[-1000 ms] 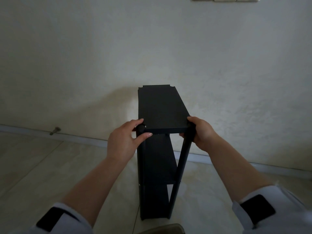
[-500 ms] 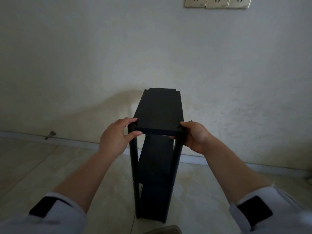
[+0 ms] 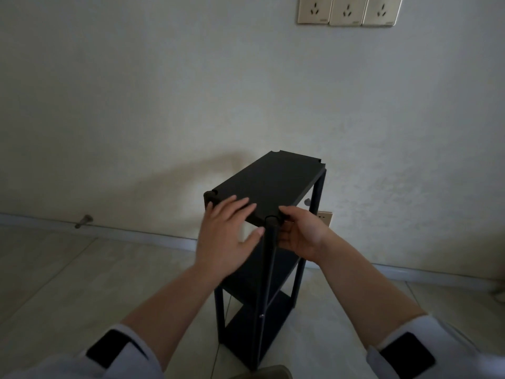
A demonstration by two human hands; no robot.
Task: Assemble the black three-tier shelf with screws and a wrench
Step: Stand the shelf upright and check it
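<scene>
Left hand fingers: I see them straight and spread, laid flat on the near left end of the top panel; left hand (image 3: 227, 236) holds nothing.
Right hand fingers: curled round the near right corner of the top tier, beside the near post (image 3: 269, 272); right hand (image 3: 300, 236) grips it.
Shelf count: I count one black shelf (image 3: 266, 184), three tiers, four upright posts.
Shelf place: on the pale floor (image 3: 68, 269), close to the wall (image 3: 164, 105), centre of view.
Shelf axis: stands upright; the top panel's long side runs from near left to far right.
Sockets: three wall outlets (image 3: 348, 9) at upper right; one lower outlet (image 3: 325, 218) behind the shelf.
Sleeves: two, white with dark cuffs.
</scene>
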